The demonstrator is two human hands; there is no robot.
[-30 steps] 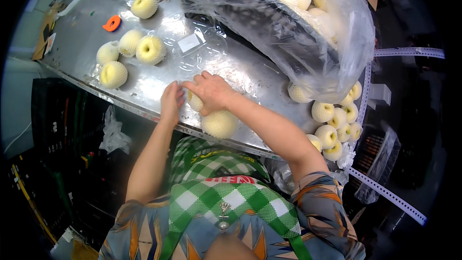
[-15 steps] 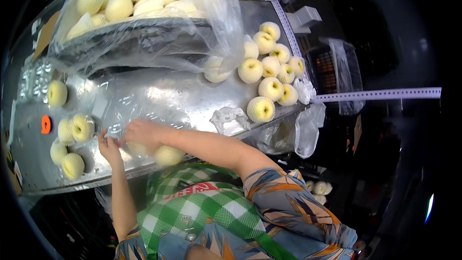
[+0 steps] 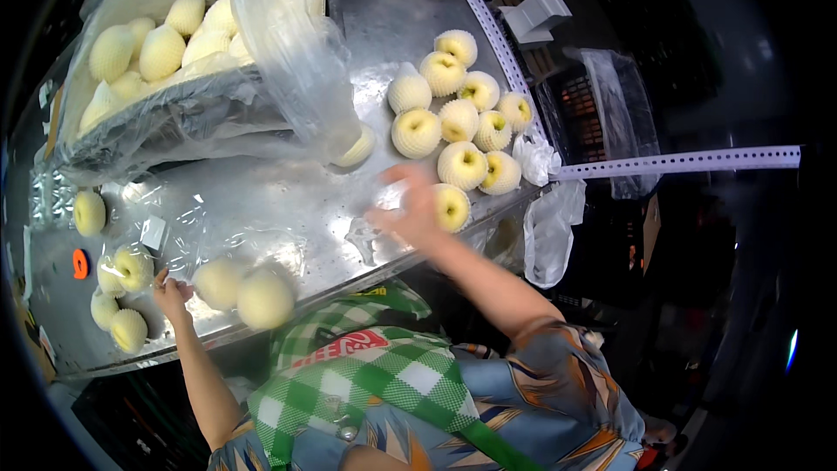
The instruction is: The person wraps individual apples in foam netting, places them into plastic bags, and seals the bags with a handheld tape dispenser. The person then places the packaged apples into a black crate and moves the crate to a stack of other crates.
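My left hand (image 3: pixel 173 293) is at the left front of the metal table, its fingers pinched at the edge of a clear plastic bag (image 3: pixel 205 225). Two pale yellow apples in foam nets, a left one (image 3: pixel 218 283) and a right one (image 3: pixel 264 298), lie beside that hand, partly blurred; whether they are inside the bag I cannot tell. Blurred by motion, my right hand (image 3: pixel 408 208) reaches over the table with fingers spread and nothing seen in it. It is nearest to a netted apple (image 3: pixel 451 208) at the front of a cluster of several similar apples.
A plastic-lined box (image 3: pixel 174 113) of netted fruit stands at the back left. Several netted apples (image 3: pixel 129 330) and an orange tape-like ring (image 3: pixel 80 263) are on the left. Crumpled clear plastic (image 3: pixel 359 240) lies mid-table. A perforated white metal strip (image 3: pixel 680 164) juts out right.
My right hand has swung away from my left hand, rightward to the apple cluster. My left hand stays near the bag. The two front apples now show more fully. The whole view has shifted slightly.
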